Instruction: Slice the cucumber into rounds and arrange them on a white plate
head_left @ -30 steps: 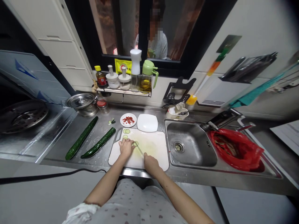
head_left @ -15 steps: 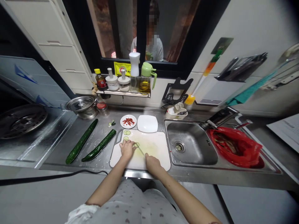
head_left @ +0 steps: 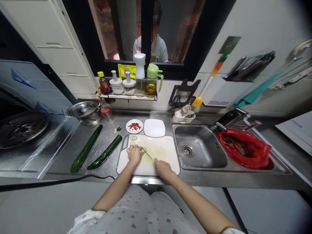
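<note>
My right hand (head_left: pixel 164 169) is wrapped round the handle of a knife (head_left: pixel 149 156), whose thin blade points up and left across the white cutting board (head_left: pixel 168 152). The blade's tip meets a pale green cucumber slice (head_left: pixel 143 150). My left hand (head_left: pixel 134 154) is closed at the left of the board, its fingertips pressing on that slice beside the blade; what lies under the palm is hidden. Just above my left fingers, several cut slices (head_left: pixel 133 138) lie flat near the board's upper left corner. Two dark green cucumbers, one longer cucumber (head_left: pixel 86 149) and one shorter cucumber (head_left: pixel 104 152), rest left of the board.
Behind the board stand a plate of chopped red pieces (head_left: pixel 129 130) and a white square dish (head_left: pixel 154 128). The sink (head_left: pixel 200 149) is on the right, with a red plastic bag (head_left: pixel 258 152) beyond it. A lidded pot (head_left: pixel 91 118) sits back left, below a condiment shelf (head_left: pixel 129 97).
The whole view has shifted slightly. Both hands keep their place on the board, with the knife still at the cucumber slice and angled much as before.
</note>
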